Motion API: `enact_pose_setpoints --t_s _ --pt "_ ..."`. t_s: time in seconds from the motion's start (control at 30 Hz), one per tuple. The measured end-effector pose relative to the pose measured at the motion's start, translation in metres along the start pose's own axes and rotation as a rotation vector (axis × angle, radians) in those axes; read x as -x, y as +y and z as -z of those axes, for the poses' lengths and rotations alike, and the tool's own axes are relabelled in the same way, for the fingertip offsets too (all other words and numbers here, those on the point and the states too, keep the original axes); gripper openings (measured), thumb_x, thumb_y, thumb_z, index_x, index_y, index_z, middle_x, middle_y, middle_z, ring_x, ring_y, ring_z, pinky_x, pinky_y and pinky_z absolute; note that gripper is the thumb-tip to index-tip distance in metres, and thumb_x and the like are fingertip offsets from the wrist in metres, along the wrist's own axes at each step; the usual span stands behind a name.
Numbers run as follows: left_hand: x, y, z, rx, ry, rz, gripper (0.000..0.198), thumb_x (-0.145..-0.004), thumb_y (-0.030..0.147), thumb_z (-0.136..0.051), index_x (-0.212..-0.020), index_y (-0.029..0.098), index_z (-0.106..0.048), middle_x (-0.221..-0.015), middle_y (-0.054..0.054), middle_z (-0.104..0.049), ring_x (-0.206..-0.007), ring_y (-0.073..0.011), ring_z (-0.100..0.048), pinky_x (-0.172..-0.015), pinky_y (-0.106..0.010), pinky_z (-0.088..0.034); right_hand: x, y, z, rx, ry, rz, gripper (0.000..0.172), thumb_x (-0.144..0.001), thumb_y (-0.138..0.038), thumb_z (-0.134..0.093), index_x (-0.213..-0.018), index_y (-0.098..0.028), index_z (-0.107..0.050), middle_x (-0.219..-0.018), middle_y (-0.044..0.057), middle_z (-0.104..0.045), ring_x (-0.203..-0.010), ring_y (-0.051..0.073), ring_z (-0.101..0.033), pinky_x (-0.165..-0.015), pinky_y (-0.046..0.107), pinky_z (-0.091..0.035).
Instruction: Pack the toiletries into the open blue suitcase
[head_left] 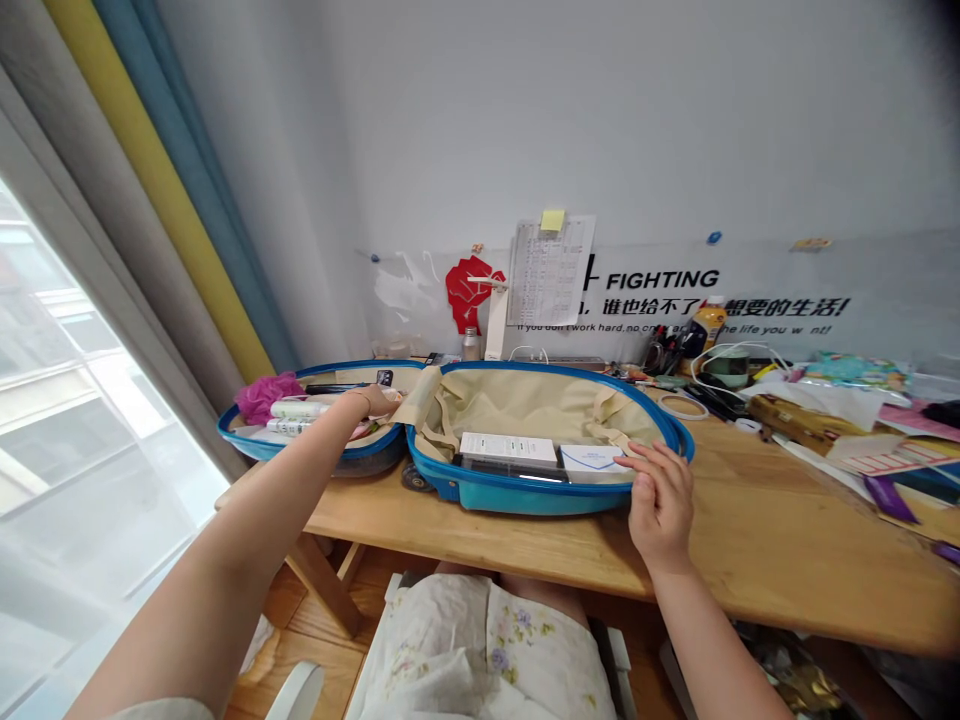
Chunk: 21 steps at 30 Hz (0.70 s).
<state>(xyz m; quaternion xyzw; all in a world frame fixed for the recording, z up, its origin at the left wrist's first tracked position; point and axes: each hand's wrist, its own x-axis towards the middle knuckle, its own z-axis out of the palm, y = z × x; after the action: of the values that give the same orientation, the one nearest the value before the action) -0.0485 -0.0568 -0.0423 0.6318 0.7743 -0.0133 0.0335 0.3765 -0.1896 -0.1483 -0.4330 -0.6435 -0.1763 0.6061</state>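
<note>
A blue suitcase lies spread open on the desk, its right half (525,500) lined in beige. Inside that half, along the near wall, are a white box with printed text (510,447), a dark flat item (499,468) and a white box with a blue pattern (592,460). My right hand (661,500) is at the near right rim, fingers loosely stretched toward the patterned box. Over in the left half (375,455), my left hand (381,400) reaches in among packed things; its fingertips are too indistinct to read. A pink mesh bath puff (266,397) and white-green tubes (296,409) lie there.
A wooden desk (750,540) carries the suitcase. To the right are a tape roll (681,405), an orange-labelled bottle (705,325), pens, cables and papers. Behind stands a white lamp (496,320). Curtains (112,150) and a window border the left side.
</note>
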Motion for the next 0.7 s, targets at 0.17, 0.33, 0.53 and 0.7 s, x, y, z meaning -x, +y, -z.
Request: enact_pose_setpoints --t_s 0.17,0.33,0.53,0.7 --pt "0.008 0.001 0.001 0.043 0.026 0.08 0.084 -0.076 0.067 -0.05 -0.137 0.011 -0.046 -0.126 -0.026 -0.06 -0.106 -0.0362 -0.063 -0.083 -0.041 -0.049 0.0 -0.001 0.001 -0.002 0.003 0.016 0.031 -0.093 -0.028 -0.038 -0.089 -0.022 -0.068 -0.102 0.009 -0.068 -0.115 0.027 -0.055 -0.1 0.051 -0.04" --pt "0.03 0.031 0.025 0.129 0.272 -0.121 0.079 -0.084 0.059 -0.048 -0.147 0.016 -0.026 -0.145 -0.019 -0.041 -0.134 -0.0319 -0.041 -0.104 -0.041 -0.037 -0.001 -0.002 0.001 0.001 -0.016 -0.008 0.032 -0.093 -0.028 -0.038 -0.089 -0.022 -0.069 -0.103 0.008 -0.068 -0.115 0.027 -0.055 -0.102 0.051 -0.039" --pt "0.077 0.149 0.026 0.232 0.23 -0.855 0.086 -0.076 0.051 -0.069 -0.146 0.02 -0.03 -0.14 -0.015 -0.045 -0.132 -0.0287 -0.042 -0.112 -0.04 -0.031 0.0 -0.001 0.001 0.0 0.003 0.016 0.03 -0.093 -0.026 -0.038 -0.091 -0.022 -0.068 -0.104 0.009 -0.067 -0.115 0.027 -0.055 -0.102 0.052 -0.039" --pt "0.101 0.24 -0.003 0.095 -0.058 -1.034 0.092 -0.077 0.053 -0.069 -0.15 0.018 -0.025 -0.144 -0.016 -0.04 -0.132 -0.0291 -0.043 -0.111 -0.037 -0.033 0.0 -0.001 0.0 0.007 0.013 0.045 0.029 -0.093 -0.024 -0.038 -0.094 -0.021 -0.067 -0.106 0.01 -0.067 -0.116 0.027 -0.055 -0.101 0.052 -0.04"
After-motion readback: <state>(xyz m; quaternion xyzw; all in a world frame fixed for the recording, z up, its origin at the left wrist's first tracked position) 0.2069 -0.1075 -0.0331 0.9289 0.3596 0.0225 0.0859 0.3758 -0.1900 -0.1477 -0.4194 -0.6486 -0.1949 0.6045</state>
